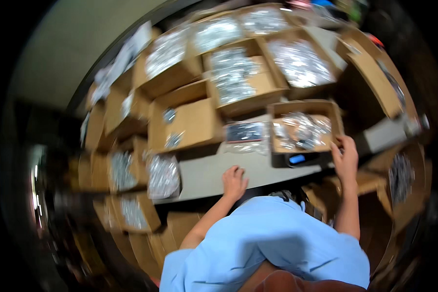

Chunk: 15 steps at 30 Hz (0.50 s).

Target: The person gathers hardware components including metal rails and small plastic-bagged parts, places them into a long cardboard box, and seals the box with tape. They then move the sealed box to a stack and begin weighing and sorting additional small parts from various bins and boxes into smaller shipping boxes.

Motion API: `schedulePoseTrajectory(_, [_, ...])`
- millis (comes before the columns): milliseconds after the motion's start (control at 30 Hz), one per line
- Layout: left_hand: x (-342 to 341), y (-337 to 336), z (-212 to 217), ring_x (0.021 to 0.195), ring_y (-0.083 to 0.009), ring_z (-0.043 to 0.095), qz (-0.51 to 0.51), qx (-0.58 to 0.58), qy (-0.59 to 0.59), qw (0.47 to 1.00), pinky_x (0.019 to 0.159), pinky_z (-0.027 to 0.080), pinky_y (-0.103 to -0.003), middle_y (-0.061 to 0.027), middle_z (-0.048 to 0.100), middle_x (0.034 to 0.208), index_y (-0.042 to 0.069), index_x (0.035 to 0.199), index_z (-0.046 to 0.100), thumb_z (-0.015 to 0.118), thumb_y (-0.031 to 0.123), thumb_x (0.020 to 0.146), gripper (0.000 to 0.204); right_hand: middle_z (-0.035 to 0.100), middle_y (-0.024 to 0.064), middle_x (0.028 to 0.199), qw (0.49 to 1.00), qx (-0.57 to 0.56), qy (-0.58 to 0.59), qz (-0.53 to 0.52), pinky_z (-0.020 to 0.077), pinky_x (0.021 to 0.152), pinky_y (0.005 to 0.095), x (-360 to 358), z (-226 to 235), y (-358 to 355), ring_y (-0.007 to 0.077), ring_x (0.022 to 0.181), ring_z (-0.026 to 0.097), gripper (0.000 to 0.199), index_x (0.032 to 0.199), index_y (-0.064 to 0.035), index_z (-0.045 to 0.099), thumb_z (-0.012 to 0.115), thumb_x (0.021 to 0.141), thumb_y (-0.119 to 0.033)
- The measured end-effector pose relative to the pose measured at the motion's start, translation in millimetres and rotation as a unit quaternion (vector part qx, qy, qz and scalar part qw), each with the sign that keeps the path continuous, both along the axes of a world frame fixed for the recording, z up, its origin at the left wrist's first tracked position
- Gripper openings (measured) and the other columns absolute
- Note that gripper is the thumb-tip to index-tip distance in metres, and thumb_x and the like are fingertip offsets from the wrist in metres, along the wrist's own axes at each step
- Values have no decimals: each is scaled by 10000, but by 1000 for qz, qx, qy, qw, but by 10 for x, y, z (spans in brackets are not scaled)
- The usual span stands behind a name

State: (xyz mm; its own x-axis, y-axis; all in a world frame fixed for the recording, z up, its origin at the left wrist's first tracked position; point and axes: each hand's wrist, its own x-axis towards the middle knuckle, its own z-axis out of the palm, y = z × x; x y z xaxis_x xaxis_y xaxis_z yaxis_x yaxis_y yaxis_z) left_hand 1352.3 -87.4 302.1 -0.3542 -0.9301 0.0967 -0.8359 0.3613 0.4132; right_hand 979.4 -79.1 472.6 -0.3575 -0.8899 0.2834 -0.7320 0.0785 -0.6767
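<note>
A grey table [204, 173] is supporting a carton [309, 106] of clear bags [304, 130], apparently atop a dark display unit [314, 158]. The right hand [344, 155] is bordering its corner, grip indeterminable; the left hand [234, 184] is resting loosely open. Sideways pushing could be dislodging the carton.

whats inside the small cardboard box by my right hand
The small cardboard box holds shiny clear plastic bags, with some bare cardboard showing beside them. What lies underneath is covered; blur hides their contents.

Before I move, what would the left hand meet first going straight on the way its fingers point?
Probably the clear plastic bag with dark flat contents, lying on the grey tabletop ahead; motion blur leaves depth unclear.
</note>
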Motion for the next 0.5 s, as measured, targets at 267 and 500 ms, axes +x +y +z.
schedulePoseTrajectory(267, [943, 825, 67, 1121, -310, 384, 157, -52, 25, 986, 920, 315, -443, -119, 408, 1204, 113, 1148, 490, 637, 241, 782, 415, 525, 116, 878, 964, 59, 24, 259, 431, 661, 295, 1080, 182, -378, 202, 702, 500, 164, 968, 8, 556, 586, 815, -41])
schedulePoseTrajectory(500, [2397, 1875, 116, 1126, -322, 364, 529, -73, -14, 846, 932, 261, -506, -94, 400, 1231, 136, 1108, 536, 618, 290, 783, 368, 565, 151, 926, 866, 61, 50, 493, 463, 651, 334, 2971, 163, -377, 262, 739, 575, 196, 953, 21, 556, 643, 791, -48])
